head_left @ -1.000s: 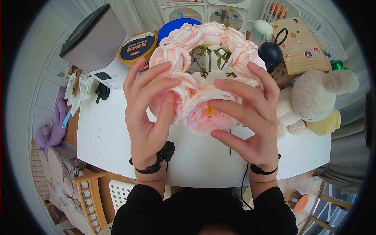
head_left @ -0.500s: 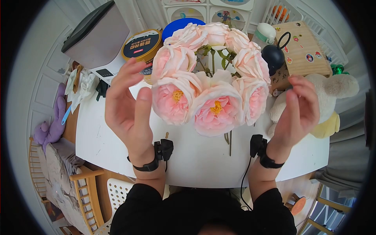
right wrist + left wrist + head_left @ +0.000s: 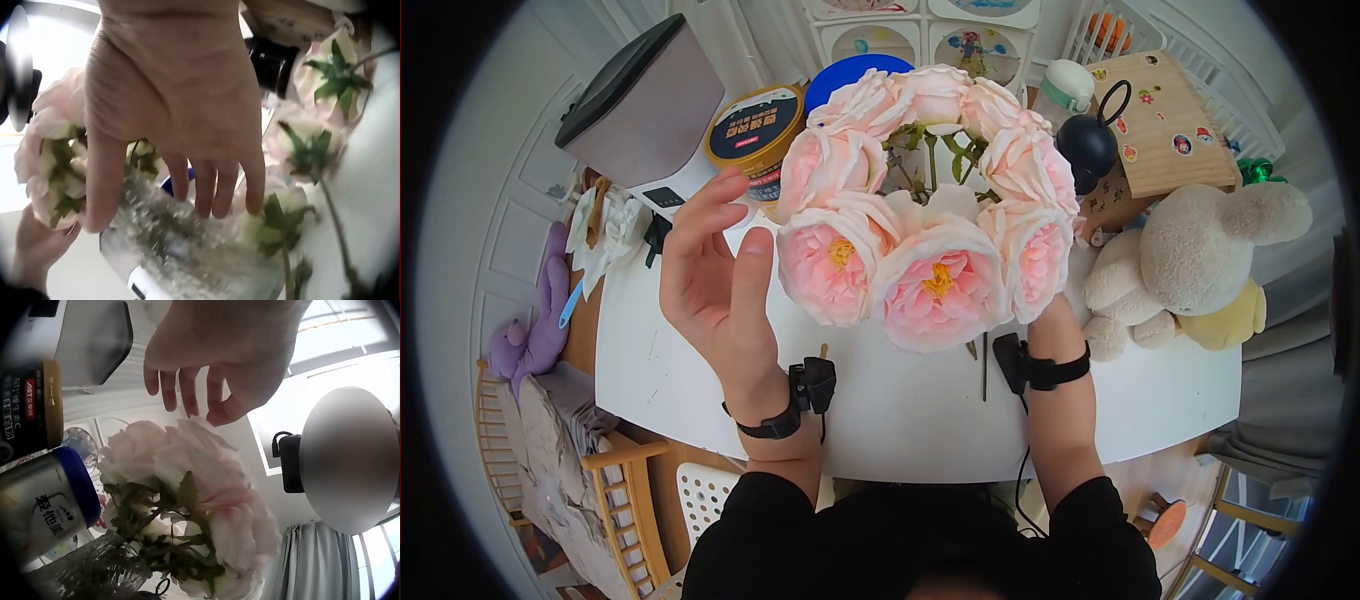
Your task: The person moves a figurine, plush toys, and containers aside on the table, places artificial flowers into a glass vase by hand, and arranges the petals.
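Observation:
A ring of pale pink roses (image 3: 940,285) with yellow centres fills the middle of the head view, standing in a textured glass vase (image 3: 181,234). My left hand (image 3: 725,285) is raised at the left of the blooms, fingers loosely bent and holding nothing. In the left wrist view its fingertips (image 3: 215,419) come right at the top petals. Most of my right hand (image 3: 178,100) is hidden under the roses in the head view. The right wrist view shows it beside the vase, with fingers extended downward. Further cut roses (image 3: 309,150) with stems lie on the white table there.
Behind the flowers stand a gold-lidded tub (image 3: 755,125), a blue-lidded can (image 3: 78,484) and a grey appliance (image 3: 645,105). At the right are a black round object with a loop (image 3: 1087,147), a bottle (image 3: 1065,85), a stickered wooden board (image 3: 1160,120) and a plush rabbit (image 3: 1200,245).
Both hands have come off the blooms and spread apart. My right hand then moved down and inward beneath the roses, while the left stayed raised at the side.

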Tool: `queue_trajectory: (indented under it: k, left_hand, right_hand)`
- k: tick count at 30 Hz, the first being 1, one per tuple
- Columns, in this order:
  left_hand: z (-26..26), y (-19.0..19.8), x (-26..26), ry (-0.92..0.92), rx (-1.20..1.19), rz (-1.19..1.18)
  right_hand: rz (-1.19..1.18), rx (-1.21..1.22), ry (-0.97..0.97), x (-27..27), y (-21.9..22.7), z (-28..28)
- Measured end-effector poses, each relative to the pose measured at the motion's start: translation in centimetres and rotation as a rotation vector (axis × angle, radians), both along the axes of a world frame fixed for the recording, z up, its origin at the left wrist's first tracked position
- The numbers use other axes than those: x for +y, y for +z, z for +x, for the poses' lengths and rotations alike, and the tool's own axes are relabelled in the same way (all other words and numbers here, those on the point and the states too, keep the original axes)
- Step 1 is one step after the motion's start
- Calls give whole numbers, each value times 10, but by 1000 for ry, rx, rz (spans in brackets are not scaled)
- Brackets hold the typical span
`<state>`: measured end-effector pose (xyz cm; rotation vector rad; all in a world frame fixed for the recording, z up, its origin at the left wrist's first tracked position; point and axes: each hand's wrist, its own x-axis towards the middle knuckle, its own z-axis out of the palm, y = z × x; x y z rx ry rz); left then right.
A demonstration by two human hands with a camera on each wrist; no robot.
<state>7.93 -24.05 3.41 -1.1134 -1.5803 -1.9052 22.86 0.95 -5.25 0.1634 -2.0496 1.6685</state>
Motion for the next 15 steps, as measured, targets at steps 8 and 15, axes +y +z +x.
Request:
queue_trajectory:
  k: [8,15]
  left_hand:
    - [-2,0,-1,7,-14,-15]
    - [-4,0,-4,15,-8,11]
  right_hand:
    - [-14,-1,-14,-44,0,-17]
    - [-27,-1,-22,-42,-3,-10]
